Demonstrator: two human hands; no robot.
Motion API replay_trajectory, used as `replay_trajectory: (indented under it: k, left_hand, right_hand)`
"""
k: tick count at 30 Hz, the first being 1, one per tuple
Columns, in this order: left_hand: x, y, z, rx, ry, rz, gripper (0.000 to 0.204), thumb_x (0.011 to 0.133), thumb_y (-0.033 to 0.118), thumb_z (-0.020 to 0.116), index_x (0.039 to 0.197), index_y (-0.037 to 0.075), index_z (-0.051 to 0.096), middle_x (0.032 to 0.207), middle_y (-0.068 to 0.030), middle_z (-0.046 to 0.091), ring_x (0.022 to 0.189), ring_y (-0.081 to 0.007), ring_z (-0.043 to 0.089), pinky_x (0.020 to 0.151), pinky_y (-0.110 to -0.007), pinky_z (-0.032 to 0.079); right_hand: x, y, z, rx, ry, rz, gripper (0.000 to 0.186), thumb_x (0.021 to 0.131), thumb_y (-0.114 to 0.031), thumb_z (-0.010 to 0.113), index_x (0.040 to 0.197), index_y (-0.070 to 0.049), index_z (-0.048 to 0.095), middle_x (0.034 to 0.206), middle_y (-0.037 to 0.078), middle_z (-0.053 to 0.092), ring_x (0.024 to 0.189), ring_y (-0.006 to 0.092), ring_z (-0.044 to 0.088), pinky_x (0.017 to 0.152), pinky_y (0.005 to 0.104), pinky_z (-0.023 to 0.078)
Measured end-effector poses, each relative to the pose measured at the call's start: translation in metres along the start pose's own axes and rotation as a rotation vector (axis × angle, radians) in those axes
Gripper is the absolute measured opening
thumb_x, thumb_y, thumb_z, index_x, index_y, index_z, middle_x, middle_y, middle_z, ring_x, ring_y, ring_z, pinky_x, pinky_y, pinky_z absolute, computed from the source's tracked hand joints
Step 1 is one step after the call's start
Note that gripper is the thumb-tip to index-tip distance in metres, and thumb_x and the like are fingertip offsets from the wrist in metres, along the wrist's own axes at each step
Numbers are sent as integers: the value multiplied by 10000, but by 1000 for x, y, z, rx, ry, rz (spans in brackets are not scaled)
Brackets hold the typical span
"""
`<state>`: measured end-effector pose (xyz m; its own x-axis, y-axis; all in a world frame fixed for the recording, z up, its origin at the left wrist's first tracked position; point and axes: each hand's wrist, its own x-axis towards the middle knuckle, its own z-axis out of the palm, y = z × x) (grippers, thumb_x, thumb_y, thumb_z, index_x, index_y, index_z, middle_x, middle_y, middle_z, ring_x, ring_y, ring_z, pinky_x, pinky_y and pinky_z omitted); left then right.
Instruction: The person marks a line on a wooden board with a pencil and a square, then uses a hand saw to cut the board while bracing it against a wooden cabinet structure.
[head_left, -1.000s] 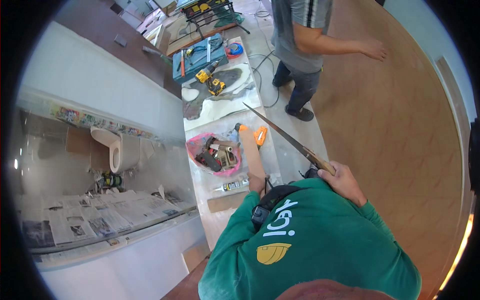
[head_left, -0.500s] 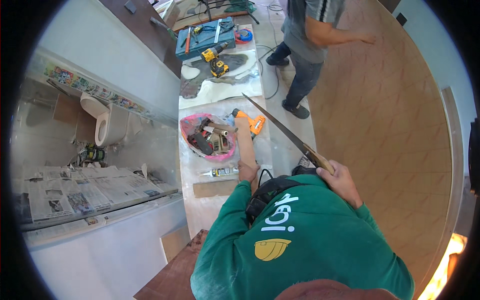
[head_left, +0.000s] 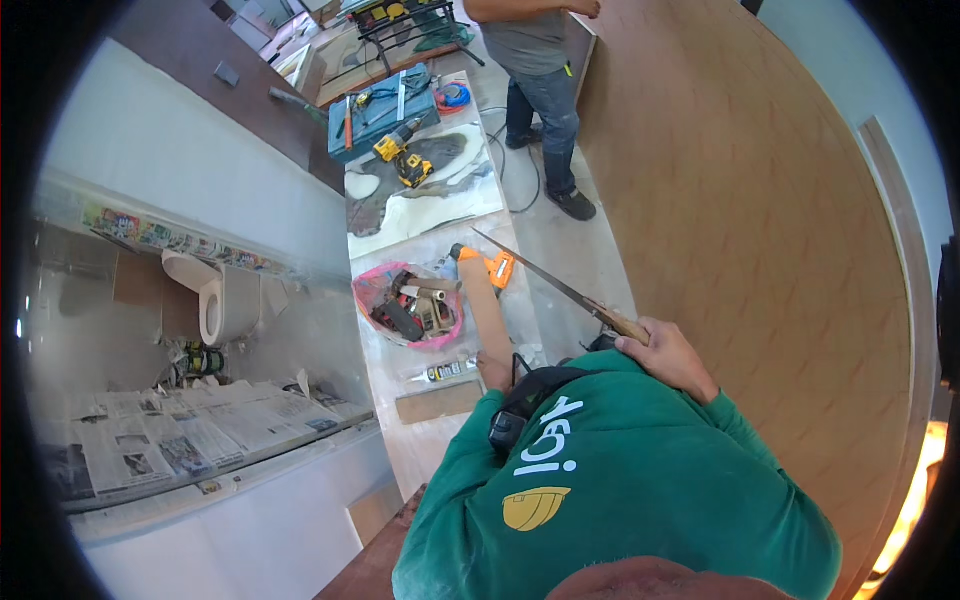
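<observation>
The right hand [head_left: 672, 354] is gripping a saw [head_left: 580, 298]; left of that grip, the left hand [head_left: 494, 373] is clasping a board [head_left: 485, 308].

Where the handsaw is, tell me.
In the head view, the handsaw is right of centre, handle in the right hand, tip just above the orange tool in the picture.

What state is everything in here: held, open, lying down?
Saw: held in the right hand, tip forward
Long board: gripped at its near end by the left hand
Short board: lying flat
Orange tool: lying by the long board's far end
Pink container: open, tools inside
Tube: lying on its side
Drill: lying down
Toolbox: hand tools on top
Toilet: lid up
Newspaper: spread out
Other person: standing
</observation>
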<state>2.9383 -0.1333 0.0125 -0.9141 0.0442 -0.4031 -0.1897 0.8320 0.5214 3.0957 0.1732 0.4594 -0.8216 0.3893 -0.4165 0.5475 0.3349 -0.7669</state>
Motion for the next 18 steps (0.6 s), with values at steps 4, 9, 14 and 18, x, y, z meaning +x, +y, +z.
replay_trajectory:
  k: [4, 9, 14, 18]
  left_hand:
    - [-27, 4, -1, -224, -99, -136, 1049, 827, 399, 894, 1500, -99, 263, 1381, -423, 536, 1265, -548, 580, 1067, -532, 480]
    - [-40, -42, 19, -316, 75, -55, 893, 944, 450, 776, 1456, -125, 324, 1319, -394, 596, 1223, -514, 621, 1061, -525, 469]
    - [-59, -58, 25, -377, -129, -80, 740, 1060, 571, 578, 1256, -143, 573, 1217, -349, 659, 1188, -459, 632, 1030, -500, 472]
    - [-74, -74, 30, -254, 33, 10, 650, 1146, 538, 381, 1234, -60, 620, 1192, -309, 672, 1164, -483, 625, 995, -506, 476]
  right_hand:
    - [4, 21, -1, -11, -1, 16, 455, 971, -406, 731, 1030, 43, 699, 831, 210, 696, 767, 301, 679, 738, 451, 528]
    - [4, 26, 1, 57, 6, -18, 435, 976, -381, 740, 1013, 49, 686, 789, 176, 651, 748, 229, 624, 726, 413, 519]
    - [9, 54, 5, 177, 60, 20, 391, 982, -326, 743, 1067, 54, 699, 783, 105, 643, 755, 172, 590, 724, 372, 512]
    - [3, 52, 5, 264, 59, 45, 366, 986, -299, 738, 1107, 44, 705, 806, 24, 639, 752, 137, 565, 699, 333, 493]
